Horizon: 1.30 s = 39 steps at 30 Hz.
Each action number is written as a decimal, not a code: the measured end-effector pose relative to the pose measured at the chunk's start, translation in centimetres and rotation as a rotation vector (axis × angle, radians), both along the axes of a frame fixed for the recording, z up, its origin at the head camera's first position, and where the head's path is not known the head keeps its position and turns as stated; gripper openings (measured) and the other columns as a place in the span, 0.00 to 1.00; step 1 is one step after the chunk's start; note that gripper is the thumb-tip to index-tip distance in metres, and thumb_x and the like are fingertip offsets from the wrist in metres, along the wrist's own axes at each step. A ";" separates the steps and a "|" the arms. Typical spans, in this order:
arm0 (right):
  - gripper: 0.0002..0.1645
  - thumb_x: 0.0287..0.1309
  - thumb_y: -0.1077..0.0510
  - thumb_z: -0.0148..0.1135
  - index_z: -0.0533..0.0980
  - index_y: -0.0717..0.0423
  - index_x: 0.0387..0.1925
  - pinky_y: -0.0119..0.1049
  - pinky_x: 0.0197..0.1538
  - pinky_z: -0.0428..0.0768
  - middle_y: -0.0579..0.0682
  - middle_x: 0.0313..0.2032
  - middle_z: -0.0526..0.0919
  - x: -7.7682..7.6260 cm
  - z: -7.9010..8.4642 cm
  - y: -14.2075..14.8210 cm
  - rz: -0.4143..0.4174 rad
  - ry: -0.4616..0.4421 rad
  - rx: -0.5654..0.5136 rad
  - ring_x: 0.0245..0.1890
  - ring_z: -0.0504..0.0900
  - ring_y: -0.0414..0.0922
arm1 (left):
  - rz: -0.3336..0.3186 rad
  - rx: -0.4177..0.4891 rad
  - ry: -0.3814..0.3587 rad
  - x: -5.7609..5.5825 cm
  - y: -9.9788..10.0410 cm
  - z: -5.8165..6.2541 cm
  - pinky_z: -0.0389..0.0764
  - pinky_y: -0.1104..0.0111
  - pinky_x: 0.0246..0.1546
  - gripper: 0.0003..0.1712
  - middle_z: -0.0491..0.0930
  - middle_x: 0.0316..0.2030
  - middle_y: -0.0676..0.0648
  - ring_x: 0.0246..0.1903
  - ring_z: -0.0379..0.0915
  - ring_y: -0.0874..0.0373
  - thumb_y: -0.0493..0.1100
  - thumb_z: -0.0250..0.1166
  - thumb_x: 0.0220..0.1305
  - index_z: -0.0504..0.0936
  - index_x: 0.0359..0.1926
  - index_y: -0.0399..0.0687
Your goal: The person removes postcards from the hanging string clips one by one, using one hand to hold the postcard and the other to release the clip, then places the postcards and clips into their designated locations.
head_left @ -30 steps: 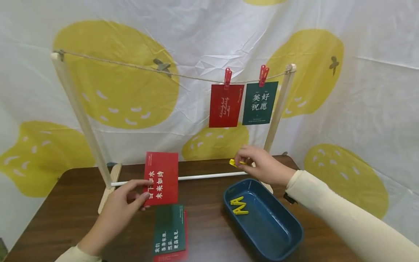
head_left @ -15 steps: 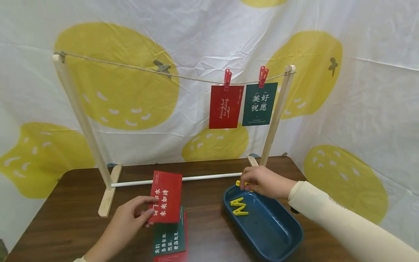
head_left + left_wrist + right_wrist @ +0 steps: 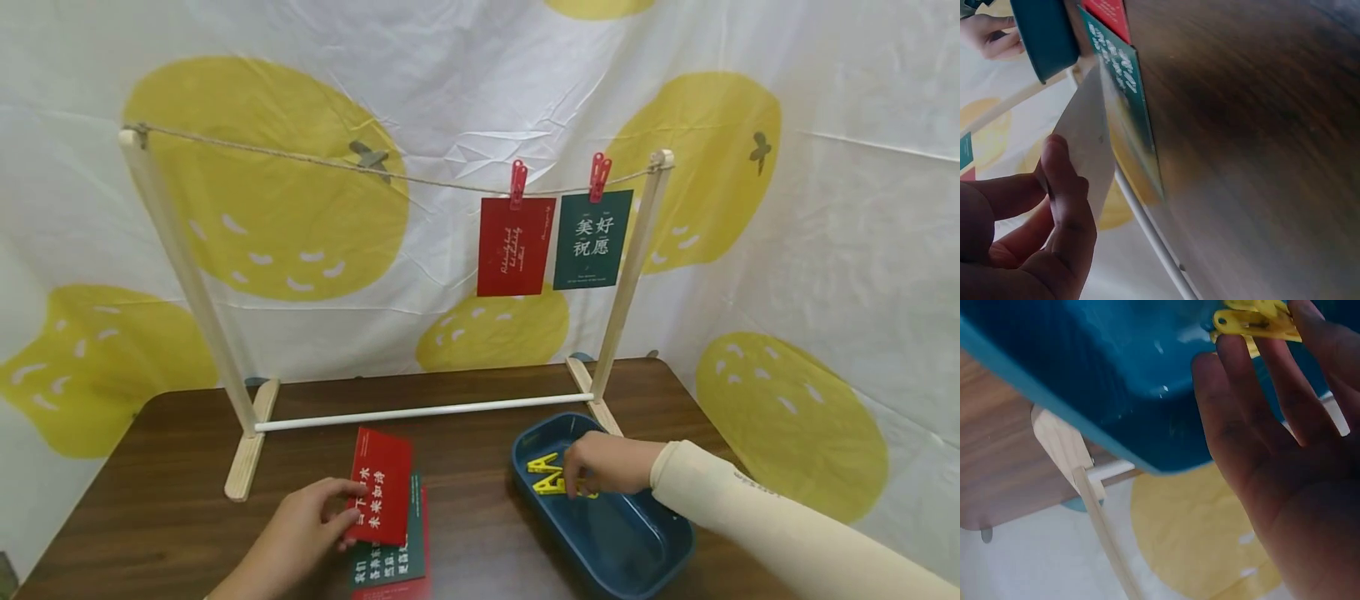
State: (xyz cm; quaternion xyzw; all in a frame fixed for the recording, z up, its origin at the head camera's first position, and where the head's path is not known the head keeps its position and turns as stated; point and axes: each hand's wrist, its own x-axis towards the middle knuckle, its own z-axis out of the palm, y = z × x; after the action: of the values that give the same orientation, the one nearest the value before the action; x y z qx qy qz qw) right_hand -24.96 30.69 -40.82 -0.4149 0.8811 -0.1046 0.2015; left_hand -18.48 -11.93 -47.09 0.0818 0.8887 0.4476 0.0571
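My left hand (image 3: 303, 521) pinches a red card (image 3: 382, 487) with white lettering by its left edge. The card is held tilted over a stack whose top is a green card (image 3: 412, 542). In the left wrist view the pale back of the held card (image 3: 1088, 131) shows. My right hand (image 3: 609, 462) is inside the blue tray (image 3: 660, 575), pinching a yellow clothespin (image 3: 1254, 324) between thumb and fingers. Beside these fingers lie more yellow clothespins (image 3: 542, 463) at the tray's left side; the fingers partly hide them.
A wooden stand (image 3: 187, 275) with a string (image 3: 315, 160) rises at the back. Red clothespins (image 3: 518, 185) hold a red card (image 3: 513, 258) and a green card (image 3: 592, 258) near its right end. A white rod (image 3: 450, 408) joins the feet.
My right hand has come down with the yellow clothespin into the blue tray. My left hand has lowered the red card towards the stack, moving slightly right.
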 end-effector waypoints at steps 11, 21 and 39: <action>0.13 0.56 0.69 0.70 0.88 0.50 0.39 0.28 0.48 0.81 0.39 0.41 0.86 0.8 -0.5 -0.4 0.051 -0.053 0.041 0.43 0.82 0.33 | -0.131 -0.241 0.106 -0.4 -0.5 -1.0 0.79 0.63 0.35 0.16 0.81 0.38 0.53 0.31 0.73 0.61 0.37 0.75 0.56 0.85 0.47 0.50; 0.15 0.54 0.68 0.72 0.88 0.51 0.43 0.30 0.53 0.80 0.42 0.45 0.87 0.7 -1.7 -0.5 0.107 0.011 0.049 0.49 0.82 0.35 | -0.204 -0.330 0.064 -0.3 -0.6 -1.6 0.79 0.48 0.52 0.19 0.83 0.43 0.50 0.45 0.79 0.53 0.39 0.76 0.55 0.84 0.49 0.54; 0.14 0.54 0.63 0.74 0.88 0.50 0.44 0.34 0.55 0.80 0.48 0.50 0.86 1.1 -2.1 -0.5 0.128 0.094 0.093 0.52 0.82 0.40 | -0.284 -0.357 0.033 -0.2 -0.2 -1.4 0.77 0.57 0.35 0.18 0.74 0.32 0.50 0.31 0.69 0.57 0.40 0.75 0.57 0.85 0.49 0.53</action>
State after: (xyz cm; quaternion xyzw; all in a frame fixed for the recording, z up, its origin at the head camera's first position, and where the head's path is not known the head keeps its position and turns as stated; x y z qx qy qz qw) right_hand -23.85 30.19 -42.87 -0.4648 0.8652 -0.0310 0.1855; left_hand -18.65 -12.16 -48.44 0.2018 0.9342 0.2692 0.1184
